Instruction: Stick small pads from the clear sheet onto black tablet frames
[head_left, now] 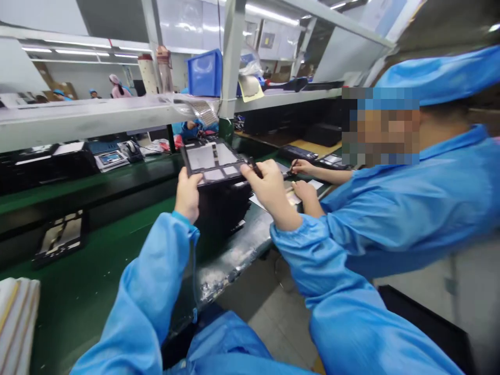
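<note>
A black-framed tablet housing [230,171] with silvery panels inside is held up in front of me, above a dark stack [221,208] on the bench. My left hand [188,195] is closed on its left near corner, thumb over the edge. At the right end, my right hand [271,190] closes on the corner. A slim dark piece [255,167] shows between its thumb and forefinger; I cannot tell whether it is a separate tool. The fingers under the housing are hidden.
A similar housing [62,234] lies on the green bench [117,260] at left, near white foam slabs [17,317]. Close on my right sits a co-worker [410,203], hands on the same bench. A shelf [117,117] with a blue bin [204,73] crosses ahead.
</note>
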Demonstrator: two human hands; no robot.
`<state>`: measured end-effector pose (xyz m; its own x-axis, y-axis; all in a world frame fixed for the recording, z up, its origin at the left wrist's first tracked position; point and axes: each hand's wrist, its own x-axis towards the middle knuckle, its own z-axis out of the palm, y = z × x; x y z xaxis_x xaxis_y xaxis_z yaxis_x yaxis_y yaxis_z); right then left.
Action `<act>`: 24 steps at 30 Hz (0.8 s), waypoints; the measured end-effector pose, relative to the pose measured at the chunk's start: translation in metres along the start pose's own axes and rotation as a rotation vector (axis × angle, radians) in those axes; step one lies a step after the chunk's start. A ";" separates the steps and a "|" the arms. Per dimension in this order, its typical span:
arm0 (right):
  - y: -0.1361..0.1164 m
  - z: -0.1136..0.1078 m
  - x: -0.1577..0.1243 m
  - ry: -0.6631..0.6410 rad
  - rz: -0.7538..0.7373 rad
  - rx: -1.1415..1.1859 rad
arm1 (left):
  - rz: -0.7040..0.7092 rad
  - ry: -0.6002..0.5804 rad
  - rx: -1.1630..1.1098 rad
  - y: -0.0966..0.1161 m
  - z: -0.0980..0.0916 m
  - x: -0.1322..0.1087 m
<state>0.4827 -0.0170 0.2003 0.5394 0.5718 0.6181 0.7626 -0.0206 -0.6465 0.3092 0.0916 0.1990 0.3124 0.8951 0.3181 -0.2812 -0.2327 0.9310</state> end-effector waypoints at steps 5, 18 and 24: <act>-0.045 -0.010 -0.094 -0.148 -0.131 0.317 | -0.071 0.052 -0.153 0.030 -0.077 -0.056; -0.022 0.043 -0.204 -0.538 0.560 0.779 | -0.602 -0.225 0.121 -0.069 -0.260 -0.256; -0.064 0.137 -0.182 -1.096 0.352 0.846 | -0.378 -0.207 0.509 -0.065 -0.297 -0.217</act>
<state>0.2874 -0.0075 0.0682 -0.1878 0.9818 -0.0277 -0.0001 -0.0282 -0.9996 -0.0104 0.0252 0.0165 0.4874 0.8707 -0.0658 0.3292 -0.1134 0.9374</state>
